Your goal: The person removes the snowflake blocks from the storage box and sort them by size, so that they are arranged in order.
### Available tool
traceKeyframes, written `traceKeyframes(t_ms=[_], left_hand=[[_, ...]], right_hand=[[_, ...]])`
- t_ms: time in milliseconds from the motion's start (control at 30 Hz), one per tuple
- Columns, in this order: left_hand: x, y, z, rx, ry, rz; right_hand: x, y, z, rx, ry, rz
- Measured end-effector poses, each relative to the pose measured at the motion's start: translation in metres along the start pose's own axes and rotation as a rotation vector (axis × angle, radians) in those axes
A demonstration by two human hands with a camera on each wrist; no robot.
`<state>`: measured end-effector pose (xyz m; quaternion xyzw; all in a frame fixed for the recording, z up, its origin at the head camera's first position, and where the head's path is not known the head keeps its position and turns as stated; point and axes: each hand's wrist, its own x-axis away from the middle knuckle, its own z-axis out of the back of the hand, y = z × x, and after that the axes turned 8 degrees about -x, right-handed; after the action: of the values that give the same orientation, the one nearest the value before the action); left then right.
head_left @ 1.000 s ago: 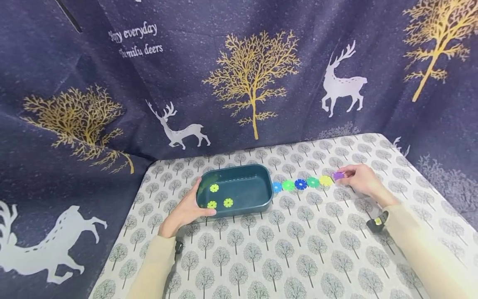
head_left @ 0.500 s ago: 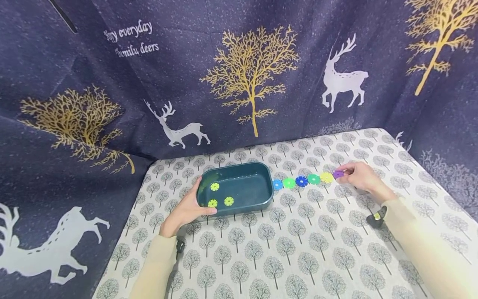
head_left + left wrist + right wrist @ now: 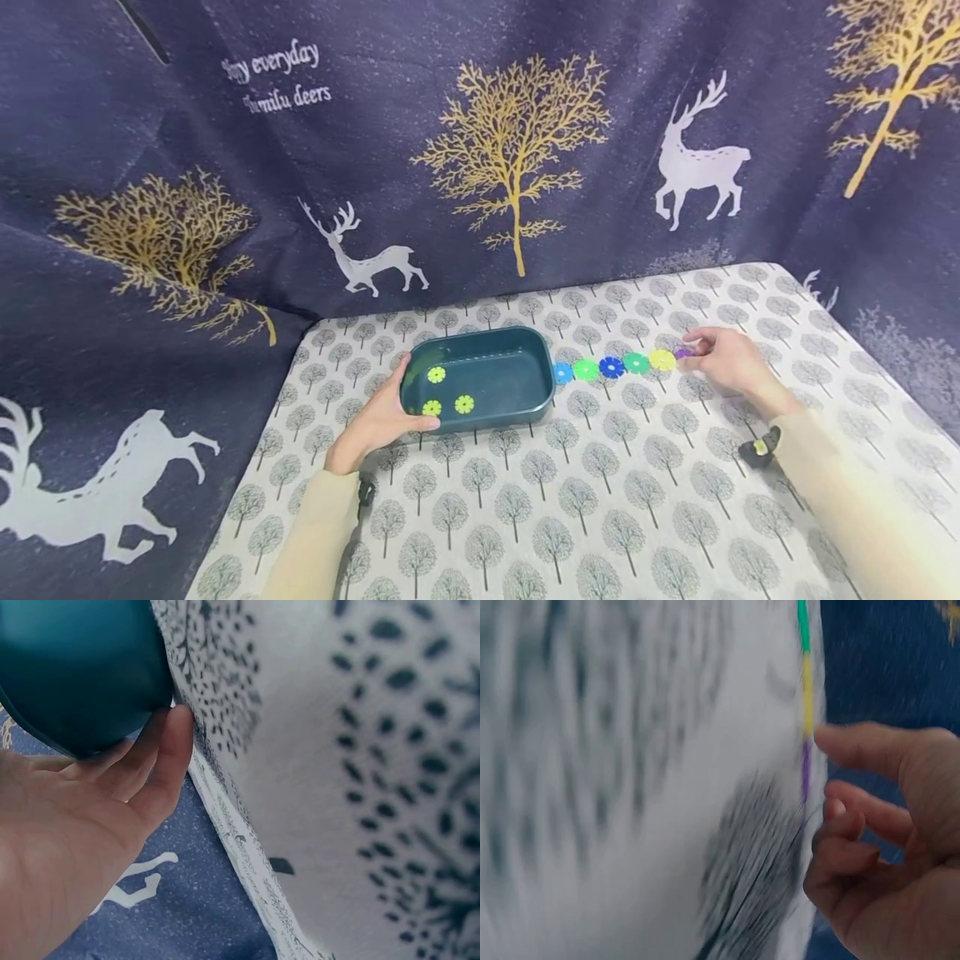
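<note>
A dark teal rectangular basin (image 3: 491, 417) stands on the table, with three yellow-green notched discs (image 3: 464, 404) inside. My left hand (image 3: 378, 412) holds its left end, thumb along the near side and fingers round the end; in the left wrist view fingertips meet the basin's (image 3: 82, 675) wall. From the basin's right side runs a row of notched plastic discs: light blue (image 3: 562, 372), light green (image 3: 586, 369), dark blue (image 3: 611, 367), green (image 3: 637, 362), yellow (image 3: 662, 360). At its right end my right hand (image 3: 723, 360) pinches a purple disc (image 3: 805, 771), partly hidden by fingers in the head view.
The table (image 3: 525, 500) is covered with a white cloth printed with grey trees. A dark blue curtain (image 3: 450, 208) with deer and golden trees hangs behind and on both sides. Dark devices are strapped at both wrists.
The purple disc has come up against the yellow disc at the row's end, and the right fingers now cover more of it. The left hand stays at the basin; the view shifts slightly.
</note>
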<state>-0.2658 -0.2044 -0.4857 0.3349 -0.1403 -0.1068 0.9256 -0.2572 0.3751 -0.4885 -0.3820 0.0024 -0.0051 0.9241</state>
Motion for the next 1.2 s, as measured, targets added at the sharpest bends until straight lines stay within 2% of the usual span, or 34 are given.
traceKeyframes(t_ms=[100,167,433,633,900,1067,1200], left_hand=[[0.0,0.001,-0.003,0.015,-0.012,0.005],[0.0,0.001,-0.003,0.023,-0.009,0.007],[0.0,-0.002,0.001,0.007,0.008,-0.003],[0.0,-0.003,0.002,0.015,0.002,0.002],[0.0,-0.001,0.001,0.022,-0.004,-0.006],[0.001,-0.001,0.002,0.024,-0.003,-0.006],[0.001,-0.001,0.003,0.023,0.006,-0.018]], right_hand=[[0.009,-0.019,-0.01,-0.007,0.047,0.037],[0.011,-0.038,-0.017,-0.033,0.045,0.059],[0.001,-0.11,-0.052,-0.114,-0.02,0.176],[-0.01,-0.152,-0.089,-0.15,-0.118,0.3],[-0.018,-0.187,-0.132,-0.134,-0.243,0.409],[-0.019,-0.203,-0.152,-0.132,-0.321,0.414],[-0.021,-0.217,-0.168,-0.085,-0.373,0.437]])
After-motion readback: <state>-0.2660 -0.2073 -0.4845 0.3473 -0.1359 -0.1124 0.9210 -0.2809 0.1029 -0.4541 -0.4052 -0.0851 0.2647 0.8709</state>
